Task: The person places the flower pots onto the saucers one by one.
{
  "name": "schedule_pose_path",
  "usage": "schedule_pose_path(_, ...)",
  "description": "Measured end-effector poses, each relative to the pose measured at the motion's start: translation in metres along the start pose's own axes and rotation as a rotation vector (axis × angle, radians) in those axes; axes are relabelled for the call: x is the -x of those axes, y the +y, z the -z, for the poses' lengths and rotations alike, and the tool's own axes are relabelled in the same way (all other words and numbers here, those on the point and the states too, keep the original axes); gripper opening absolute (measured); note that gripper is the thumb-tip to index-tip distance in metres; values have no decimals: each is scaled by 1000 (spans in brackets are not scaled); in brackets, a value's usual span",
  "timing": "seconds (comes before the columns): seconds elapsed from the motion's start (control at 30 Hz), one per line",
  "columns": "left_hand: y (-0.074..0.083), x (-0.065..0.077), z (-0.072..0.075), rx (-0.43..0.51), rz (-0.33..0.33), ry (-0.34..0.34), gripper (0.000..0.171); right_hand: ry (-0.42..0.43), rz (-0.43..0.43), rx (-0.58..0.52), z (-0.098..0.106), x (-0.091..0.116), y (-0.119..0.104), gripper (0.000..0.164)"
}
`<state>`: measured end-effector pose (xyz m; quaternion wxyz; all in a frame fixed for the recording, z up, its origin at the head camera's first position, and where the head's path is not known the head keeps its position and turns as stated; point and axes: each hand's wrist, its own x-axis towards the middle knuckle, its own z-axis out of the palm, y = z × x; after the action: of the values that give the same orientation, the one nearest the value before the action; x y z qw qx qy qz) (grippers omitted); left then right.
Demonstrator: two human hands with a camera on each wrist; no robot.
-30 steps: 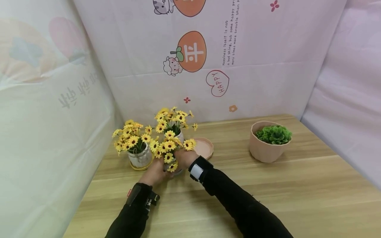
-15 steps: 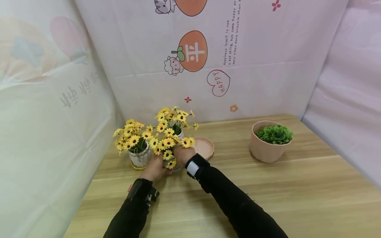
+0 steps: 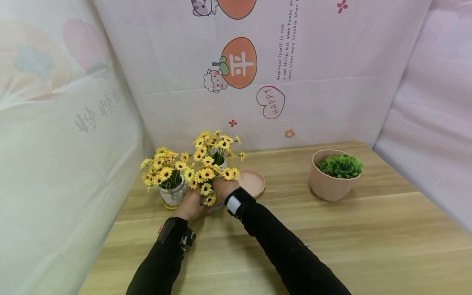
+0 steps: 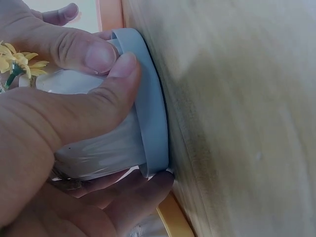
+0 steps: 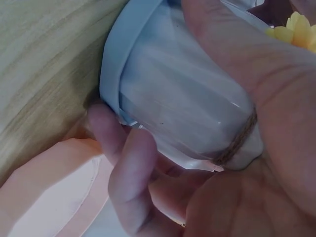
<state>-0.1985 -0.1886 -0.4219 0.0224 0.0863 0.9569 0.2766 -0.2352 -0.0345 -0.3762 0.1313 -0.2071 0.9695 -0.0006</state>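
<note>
Between my two hands stands a white ceramic flowerpot [image 4: 106, 155] with yellow daisy-like flowers [image 3: 206, 175] and a twine band [image 5: 239, 140]. It sits in a pale blue saucer [image 4: 150, 111], whose base is right at the table surface. My left hand [image 3: 191, 205] grips the pot's left side, thumb over the saucer rim and fingers curled under its edge. From the right, my right hand [image 3: 225, 190] holds the same pot, its thumb along the side and its fingers bent around the saucer's far edge. In the head view, the flowers and hands hide most of the pot.
A similar flowerpot [image 3: 173, 196] on a yellow saucer [image 3: 169, 207] stands just left. Behind is another pot of yellow flowers [image 3: 214, 143]. A pink saucer [image 3: 252, 183] lies to the right, and a pink pot [image 3: 330, 187] holding a green plant [image 3: 340, 166] stands farther right.
Both hands, still around the flowerpot, have shifted slightly left and toward the back with it and its blue saucer. More of the pink saucer shows now.
</note>
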Motion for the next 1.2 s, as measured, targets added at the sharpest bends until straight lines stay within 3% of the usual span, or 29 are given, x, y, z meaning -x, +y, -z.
schedule_pose_path(0.43,-6,-10,1,-8,-4,12,78,-18,-32,-45,2,-13,-2,82)
schedule_pose_path(0.7,-5,-15,5,-7,41,-21,80,5,-36,-55,3,-15,-1,77)
schedule_pose_path(0.93,-14,-19,6,18,0,-13,79,6,-60,-38,-7,-33,-3,77)
schedule_pose_path(1.07,-14,-20,7,5,9,-12,82,28,-70,-51,-13,-43,-2,77)
schedule_pose_path(1.2,-14,-22,8,-27,26,-17,77,47,-69,-57,-11,-38,-3,77)
